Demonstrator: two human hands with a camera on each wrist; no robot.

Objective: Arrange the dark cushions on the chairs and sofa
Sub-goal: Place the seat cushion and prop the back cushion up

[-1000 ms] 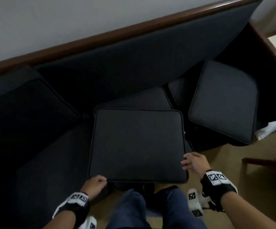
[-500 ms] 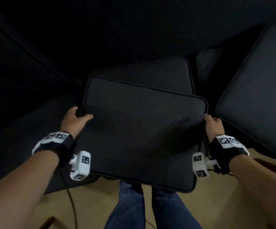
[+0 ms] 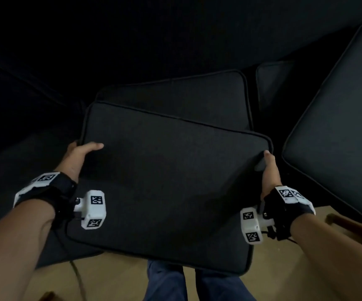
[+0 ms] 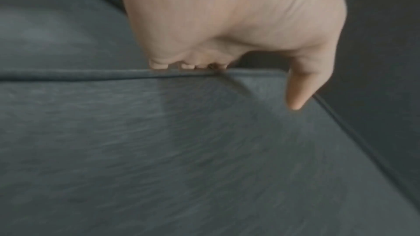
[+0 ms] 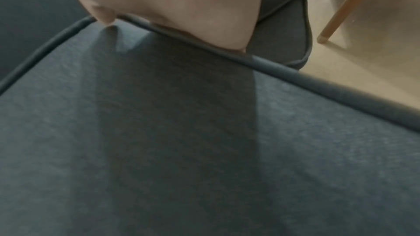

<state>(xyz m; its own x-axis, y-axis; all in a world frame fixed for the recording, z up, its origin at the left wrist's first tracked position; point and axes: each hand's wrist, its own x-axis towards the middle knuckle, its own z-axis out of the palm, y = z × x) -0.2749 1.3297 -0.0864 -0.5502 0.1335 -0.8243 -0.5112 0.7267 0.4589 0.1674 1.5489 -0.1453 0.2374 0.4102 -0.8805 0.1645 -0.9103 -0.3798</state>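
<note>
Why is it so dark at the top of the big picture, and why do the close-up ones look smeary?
Head view: the sofa back above the held cushion is nearly black, too dim for detail. Left wrist view: the fabric is streaked with motion blur under the left hand. Right wrist view: the right hand casts a dark shadow on the cloth.

Our forearms are bare, with no sleeves. Each wrist wears a black strap: the left strap (image 3: pixel 54 190) and the right strap (image 3: pixel 284 205) both carry a white plate printed with black-and-white square codes. A white boxy camera block hangs from each, the left block (image 3: pixel 93 209) and the right block (image 3: pixel 251 227), each showing two such codes. A thin dark cable (image 3: pixel 76 270) trails from the left one. We wear blue trousers (image 3: pixel 171 281)
</note>
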